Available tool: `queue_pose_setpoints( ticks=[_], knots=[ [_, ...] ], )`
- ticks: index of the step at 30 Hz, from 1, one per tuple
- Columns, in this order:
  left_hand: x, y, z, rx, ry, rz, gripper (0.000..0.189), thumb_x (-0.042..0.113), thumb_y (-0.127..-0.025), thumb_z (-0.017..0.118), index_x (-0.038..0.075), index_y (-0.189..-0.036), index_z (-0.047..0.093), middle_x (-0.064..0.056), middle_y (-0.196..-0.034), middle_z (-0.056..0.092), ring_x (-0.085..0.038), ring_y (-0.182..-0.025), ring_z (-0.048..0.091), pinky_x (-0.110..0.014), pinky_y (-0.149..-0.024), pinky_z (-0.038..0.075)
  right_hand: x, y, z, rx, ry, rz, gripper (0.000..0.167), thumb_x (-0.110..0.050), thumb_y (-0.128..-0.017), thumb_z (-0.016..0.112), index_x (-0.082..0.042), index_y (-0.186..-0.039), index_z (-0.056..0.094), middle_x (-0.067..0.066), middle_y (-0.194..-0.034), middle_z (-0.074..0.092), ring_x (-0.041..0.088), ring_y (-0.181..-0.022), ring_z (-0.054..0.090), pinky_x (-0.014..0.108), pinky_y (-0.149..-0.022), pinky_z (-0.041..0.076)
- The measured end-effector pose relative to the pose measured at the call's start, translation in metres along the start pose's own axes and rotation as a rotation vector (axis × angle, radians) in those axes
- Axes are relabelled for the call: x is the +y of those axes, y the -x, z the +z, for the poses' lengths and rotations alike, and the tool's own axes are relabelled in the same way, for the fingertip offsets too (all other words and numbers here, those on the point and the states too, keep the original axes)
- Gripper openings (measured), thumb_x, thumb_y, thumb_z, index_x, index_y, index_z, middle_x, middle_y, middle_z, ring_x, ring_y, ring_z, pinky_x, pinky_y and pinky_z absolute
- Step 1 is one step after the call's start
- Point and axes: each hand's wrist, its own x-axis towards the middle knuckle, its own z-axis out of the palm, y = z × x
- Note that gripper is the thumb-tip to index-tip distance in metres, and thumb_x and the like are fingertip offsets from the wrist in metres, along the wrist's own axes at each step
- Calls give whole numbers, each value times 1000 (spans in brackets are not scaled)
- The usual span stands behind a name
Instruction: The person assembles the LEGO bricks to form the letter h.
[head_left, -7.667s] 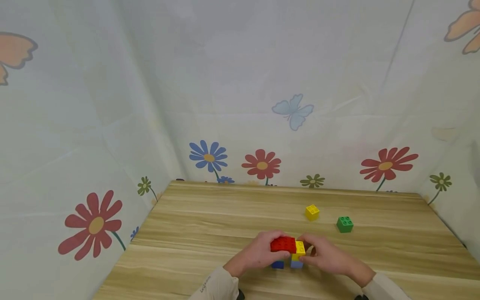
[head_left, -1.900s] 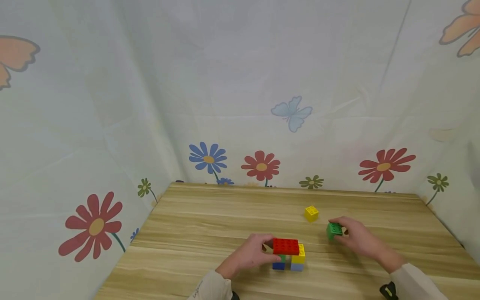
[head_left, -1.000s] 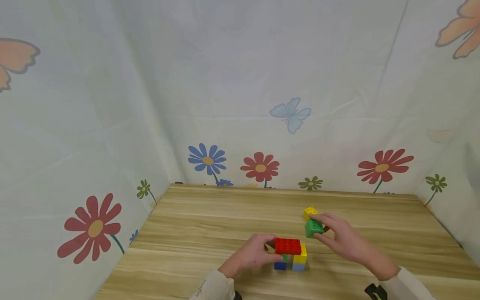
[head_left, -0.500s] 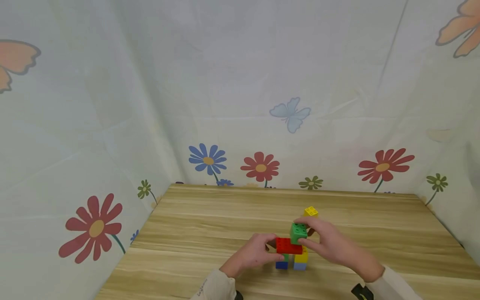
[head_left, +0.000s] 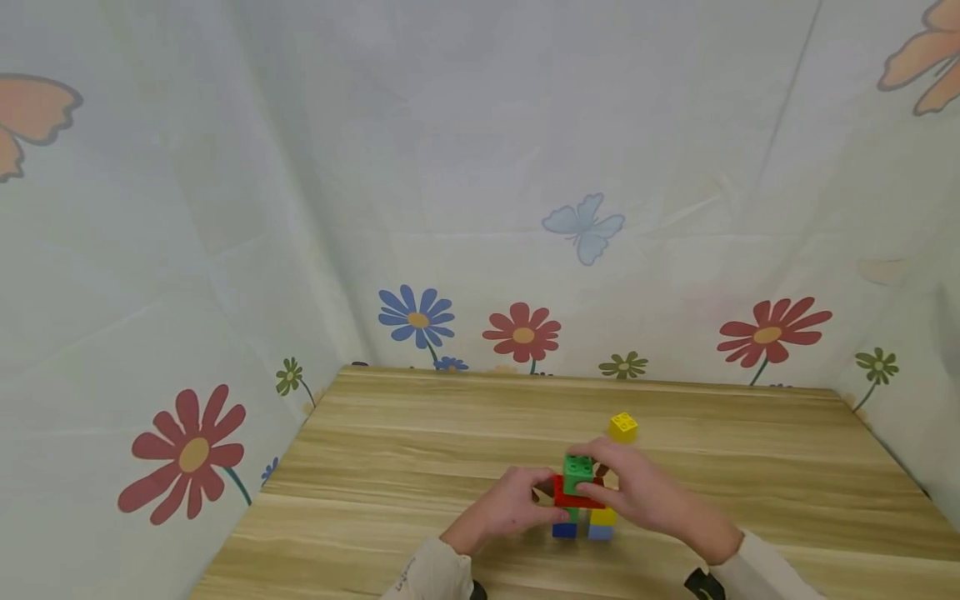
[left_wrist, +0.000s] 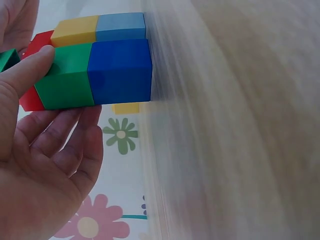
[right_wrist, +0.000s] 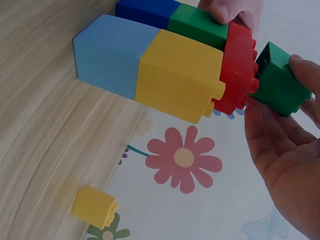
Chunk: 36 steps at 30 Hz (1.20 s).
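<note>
My left hand (head_left: 510, 504) grips the left end of a small brick structure, its thumb on a green toy brick (left_wrist: 65, 80) and its fingers on the far side. That brick sits on a dark blue brick (left_wrist: 120, 70). Beside them a yellow brick (right_wrist: 177, 70) stands on a light blue one (right_wrist: 112, 52). A long red brick (right_wrist: 239, 70) lies across the green brick and reaches partway over the yellow one. Between thumb and fingers my right hand (head_left: 645, 492) pinches another green brick (right_wrist: 281, 82), tilted, just above the red brick's studs.
A loose yellow brick (head_left: 623, 427) lies on the wooden table (head_left: 420, 433) behind the structure. A printed cloth (head_left: 465, 167) with flowers and butterflies hangs behind the table and along its sides.
My right hand left the structure's yellow brick, took the loose green brick from the table's right side and carried it left over the red brick. My left hand stays on the structure.
</note>
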Motion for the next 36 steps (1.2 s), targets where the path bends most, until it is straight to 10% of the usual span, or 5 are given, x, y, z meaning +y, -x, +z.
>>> queue_pose_setpoints(
  ticks=[36],
  knots=[
    [2,0,-2,-11,-57,-18,25,27,-81,76,21,-104,67,16,-92,64,0,-88,58,-22,-74,48,-1,-3,8,-38,42,8,47,-11,-82,74,-17,-125,57,-5,-116,59,10,-95,56,29,-80,52]
  ],
)
